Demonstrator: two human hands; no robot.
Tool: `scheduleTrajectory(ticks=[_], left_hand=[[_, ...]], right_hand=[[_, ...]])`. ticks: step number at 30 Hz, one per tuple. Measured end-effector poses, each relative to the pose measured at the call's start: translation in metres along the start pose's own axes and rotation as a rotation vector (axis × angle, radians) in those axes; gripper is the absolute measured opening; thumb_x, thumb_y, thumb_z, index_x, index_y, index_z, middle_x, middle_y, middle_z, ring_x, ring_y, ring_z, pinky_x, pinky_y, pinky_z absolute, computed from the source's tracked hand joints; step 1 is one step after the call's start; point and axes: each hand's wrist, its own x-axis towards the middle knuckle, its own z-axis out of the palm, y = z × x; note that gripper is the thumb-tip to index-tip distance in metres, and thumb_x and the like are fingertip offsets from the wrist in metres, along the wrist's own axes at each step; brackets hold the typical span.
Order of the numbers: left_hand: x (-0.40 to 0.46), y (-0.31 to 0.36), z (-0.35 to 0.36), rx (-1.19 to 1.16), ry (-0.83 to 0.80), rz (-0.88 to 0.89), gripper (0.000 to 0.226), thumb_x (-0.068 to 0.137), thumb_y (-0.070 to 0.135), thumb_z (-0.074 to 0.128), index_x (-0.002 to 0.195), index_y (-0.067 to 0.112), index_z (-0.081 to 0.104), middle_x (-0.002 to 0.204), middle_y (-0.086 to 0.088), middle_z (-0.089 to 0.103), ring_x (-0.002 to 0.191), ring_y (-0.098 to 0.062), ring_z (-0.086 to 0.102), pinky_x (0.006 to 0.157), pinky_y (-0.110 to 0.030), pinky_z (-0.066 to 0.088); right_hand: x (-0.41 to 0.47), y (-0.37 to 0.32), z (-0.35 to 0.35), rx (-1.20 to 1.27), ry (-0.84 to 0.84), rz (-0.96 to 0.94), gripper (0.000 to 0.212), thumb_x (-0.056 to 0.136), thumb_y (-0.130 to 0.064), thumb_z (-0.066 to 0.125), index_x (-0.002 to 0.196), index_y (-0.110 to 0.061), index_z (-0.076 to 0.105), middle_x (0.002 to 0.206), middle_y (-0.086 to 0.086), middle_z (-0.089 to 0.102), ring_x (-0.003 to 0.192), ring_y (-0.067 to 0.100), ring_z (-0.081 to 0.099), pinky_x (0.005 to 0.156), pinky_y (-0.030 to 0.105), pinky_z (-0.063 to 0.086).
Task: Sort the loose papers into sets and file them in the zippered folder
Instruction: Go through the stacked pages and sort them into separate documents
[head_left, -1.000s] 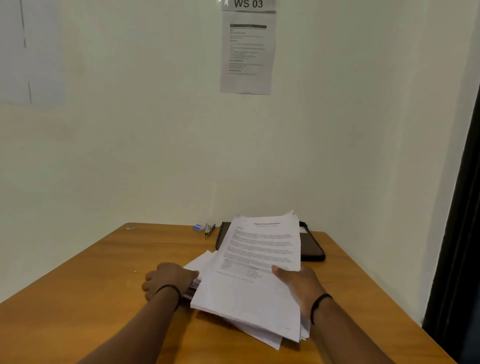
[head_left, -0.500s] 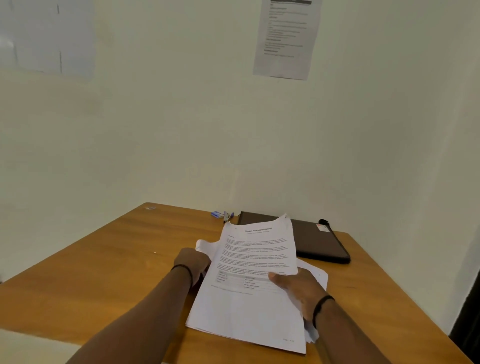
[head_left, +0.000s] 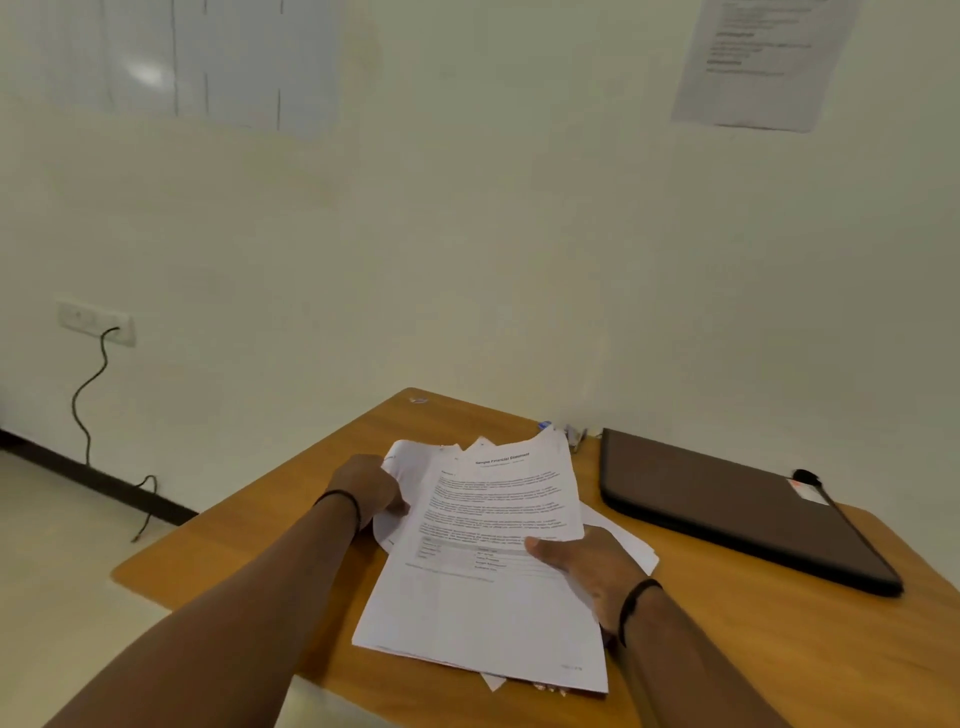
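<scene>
left hand (head_left: 366, 488): curled round the left edge of the lower sheets, gripping them; the fingertips are hidden under the paper.
loose papers (head_left: 488, 613): an uneven stack lying on the wooden table (head_left: 249, 535), between the two hands, edges fanned out and some corners poking out at the near side.
top sheet (head_left: 509, 493): a printed page with a heading, its far end lifted and curling off the stack.
right hand (head_left: 592, 566): thumb on top of the top sheet's right edge, pinching it; the other fingers are under the paper and out of sight.
zippered folder (head_left: 727, 509): dark, flat, closed, on the table to the right of the stack, near but apart from it.
handling: light, limp, slippery sheet on sheet; they likely slide and fan if lifted by one corner. better to hold at opposite long edges, thumb above and fingers below, and tap the edges square on the table before filing. creases easily, so a gentle pinch.
</scene>
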Motion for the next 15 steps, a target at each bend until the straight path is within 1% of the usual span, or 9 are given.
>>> scheduleTrajectory(ticks=[2,5,6,8,9,10,11,13,15], left_hand=[[0.007,-0.004,-0.005,0.0,0.007,-0.019,0.041,0.082,0.014,0.076,0.118,0.002,0.061,0.12,-0.018,0.065,0.1,-0.031,0.061,0.086,-0.037,0.054],[0.003,-0.002,-0.003,0.012,0.056,-0.05,0.068,0.084,0.017,0.072,0.139,0.007,0.033,0.129,-0.021,0.052,0.113,-0.036,0.054,0.082,-0.038,0.049],[0.001,0.0,-0.001,0.087,0.147,-0.05,0.075,0.083,0.022,0.072,0.142,0.01,0.027,0.13,-0.021,0.047,0.116,-0.037,0.051,0.085,-0.039,0.046],[-0.011,0.01,0.0,0.224,0.395,-0.002,0.077,0.082,0.04,0.07,0.141,0.011,0.029,0.131,-0.02,0.043,0.119,-0.037,0.046,0.094,-0.044,0.042],[-0.018,0.022,0.001,0.194,0.482,0.068,0.077,0.082,0.049,0.068,0.14,0.01,0.033,0.132,-0.019,0.045,0.121,-0.036,0.046,0.097,-0.044,0.041],[-0.021,0.034,0.001,0.077,0.467,0.139,0.08,0.082,0.054,0.068,0.139,0.008,0.036,0.133,-0.018,0.049,0.121,-0.036,0.049,0.097,-0.043,0.043],[-0.025,0.047,0.001,-0.121,0.338,0.203,0.083,0.081,0.057,0.07,0.14,0.007,0.038,0.133,-0.018,0.053,0.121,-0.035,0.052,0.096,-0.042,0.045],[-0.041,0.076,0.003,-0.525,-0.1,0.261,0.09,0.074,0.061,0.077,0.139,0.006,0.047,0.134,-0.019,0.058,0.121,-0.036,0.057,0.102,-0.045,0.047],[-0.065,0.098,0.011,-0.642,-0.409,0.296,0.069,0.074,0.051,0.08,0.126,0.008,0.064,0.122,-0.013,0.069,0.112,-0.032,0.065,0.104,-0.049,0.048]], right_hand=[[0.008,-0.001,0.012,-0.024,-0.004,0.004,0.03,0.083,0.0,0.072,0.111,-0.01,0.07,0.108,0.009,0.074,0.098,0.032,0.07,0.092,0.048,0.054],[0.01,0.0,0.015,-0.01,0.016,-0.013,0.03,0.083,0.001,0.072,0.111,-0.009,0.07,0.108,0.009,0.074,0.097,0.032,0.071,0.092,0.05,0.054],[0.01,0.0,0.014,0.01,0.025,-0.029,0.031,0.082,0.001,0.073,0.112,-0.009,0.07,0.108,0.009,0.074,0.096,0.033,0.071,0.092,0.051,0.054],[0.006,-0.005,0.01,0.071,0.044,-0.098,0.035,0.082,0.001,0.074,0.115,-0.007,0.068,0.11,0.01,0.073,0.098,0.032,0.071,0.092,0.051,0.054],[0.001,-0.009,0.005,0.103,0.058,-0.148,0.036,0.082,0.0,0.074,0.116,-0.007,0.068,0.111,0.01,0.073,0.099,0.032,0.07,0.091,0.05,0.054],[-0.005,-0.015,0.001,0.125,0.067,-0.199,0.037,0.082,-0.001,0.075,0.118,-0.007,0.067,0.113,0.01,0.072,0.101,0.03,0.07,0.091,0.049,0.054],[-0.013,-0.02,-0.004,0.134,0.075,-0.243,0.037,0.082,-0.003,0.075,0.118,-0.008,0.067,0.114,0.009,0.072,0.103,0.029,0.07,0.092,0.048,0.055],[-0.035,-0.034,-0.019,0.13,0.094,-0.331,0.036,0.084,-0.006,0.073,0.118,-0.009,0.067,0.114,0.008,0.072,0.103,0.028,0.07,0.092,0.048,0.055],[-0.06,-0.048,-0.038,0.131,0.118,-0.4,0.034,0.085,-0.007,0.072,0.118,-0.009,0.067,0.113,0.009,0.072,0.103,0.027,0.07,0.09,0.046,0.055]])
